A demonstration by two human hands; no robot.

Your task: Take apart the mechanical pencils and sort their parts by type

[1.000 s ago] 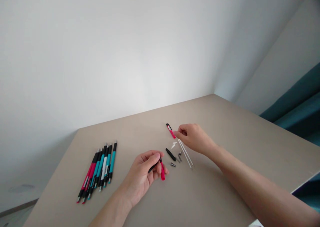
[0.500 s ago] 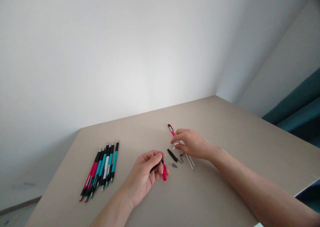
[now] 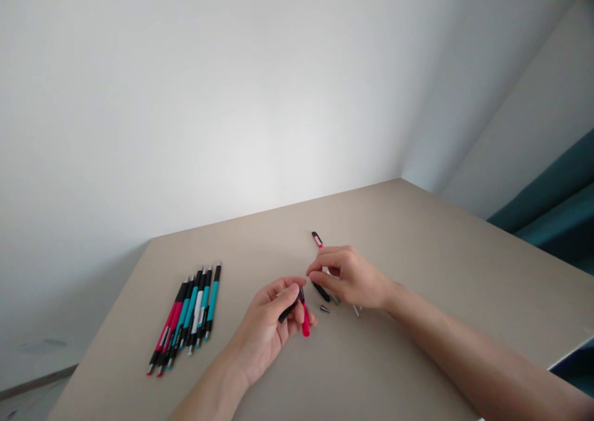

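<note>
My left hand (image 3: 273,309) is closed around pen parts: a black grip piece (image 3: 288,311) under the thumb and a pink pen barrel (image 3: 305,322) between the fingers. Just to its right, my right hand (image 3: 346,275) is pinched, thumb against fingertips; whatever is between them is too small to make out. Below those fingertips a black pen grip (image 3: 321,292) lies on the table. A small silver pen tip (image 3: 325,309) rests nearer to me. White refills (image 3: 356,311) are mostly hidden under my right hand.
Several assembled pens (image 3: 190,312), pink, teal and white with black ends, lie in a row on the left of the beige table (image 3: 371,371). Another pink pen barrel (image 3: 317,239) with a black end lies beyond my right hand. A wall stands behind the table.
My right hand has moved left and slightly toward me, from over the refills to above the black grip, its fingers closing into a pinch. My left hand has stayed nearly still.
</note>
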